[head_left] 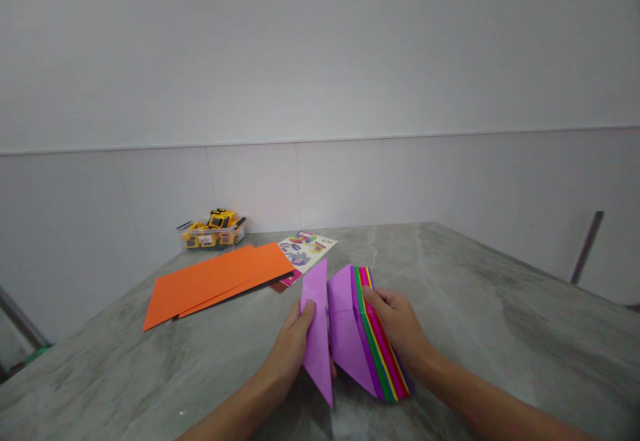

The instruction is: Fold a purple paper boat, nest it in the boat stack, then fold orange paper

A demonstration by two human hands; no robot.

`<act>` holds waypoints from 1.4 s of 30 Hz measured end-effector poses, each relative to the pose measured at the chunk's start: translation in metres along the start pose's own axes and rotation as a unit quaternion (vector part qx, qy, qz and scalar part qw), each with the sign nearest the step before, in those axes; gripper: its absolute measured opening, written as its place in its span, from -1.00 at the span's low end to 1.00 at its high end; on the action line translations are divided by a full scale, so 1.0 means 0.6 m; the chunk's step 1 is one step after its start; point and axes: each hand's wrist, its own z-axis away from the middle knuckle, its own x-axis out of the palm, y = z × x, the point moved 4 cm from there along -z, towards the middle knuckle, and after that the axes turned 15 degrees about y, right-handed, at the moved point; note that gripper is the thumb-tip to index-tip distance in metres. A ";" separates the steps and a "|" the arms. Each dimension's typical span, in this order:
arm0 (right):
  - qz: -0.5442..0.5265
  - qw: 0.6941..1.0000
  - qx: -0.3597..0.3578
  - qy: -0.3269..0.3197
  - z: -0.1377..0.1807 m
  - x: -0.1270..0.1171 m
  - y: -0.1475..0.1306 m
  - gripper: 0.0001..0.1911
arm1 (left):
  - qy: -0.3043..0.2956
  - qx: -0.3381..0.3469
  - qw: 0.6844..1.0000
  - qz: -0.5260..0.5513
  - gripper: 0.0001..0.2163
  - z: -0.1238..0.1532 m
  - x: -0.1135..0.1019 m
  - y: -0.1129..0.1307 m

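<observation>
Between my hands is a folded paper piece [346, 321], lilac on its left part, with a stack of purple, green, yellow, pink and red layers along its right side. My left hand [295, 341] grips the lilac flap [316, 334], thumb on its front face and fingers mostly hidden behind. My right hand [397, 321] is closed on the multicoloured edge, thumb pressed against the front layers. A gap shows between the left flap and the rest; whether they join lower down I cannot tell.
Orange sheets [215, 284] lie overlapping on the grey marbled table [465, 307] at left. Behind them are a printed picture sheet [306, 251] and a clear plastic box [210, 235] holding yellow toy vehicles [220, 219]. A white wall [320, 181] stands behind the table.
</observation>
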 end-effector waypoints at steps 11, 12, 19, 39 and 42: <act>-0.044 0.999 0.011 0.010 0.005 0.000 -0.003 -0.57 | 0.023 0.012 0.999 -0.034 -0.44 0.000 -0.003 0.005; -0.042 0.999 0.002 0.010 0.005 0.000 -0.005 -0.57 | 0.021 0.008 0.999 -0.035 -0.43 0.001 -0.003 0.004; -0.016 0.999 -0.034 0.033 0.011 -0.005 -0.016 -0.56 | 0.012 0.046 0.999 -0.027 -0.40 0.017 0.003 0.015; 0.026 0.995 -0.080 0.046 0.016 -0.003 -0.019 -0.58 | 0.024 0.077 0.995 -0.054 -0.31 0.033 0.006 0.030; 0.032 0.994 -0.091 0.042 0.020 -0.001 -0.023 -0.58 | 0.022 0.079 0.995 -0.060 -0.32 0.034 0.006 0.028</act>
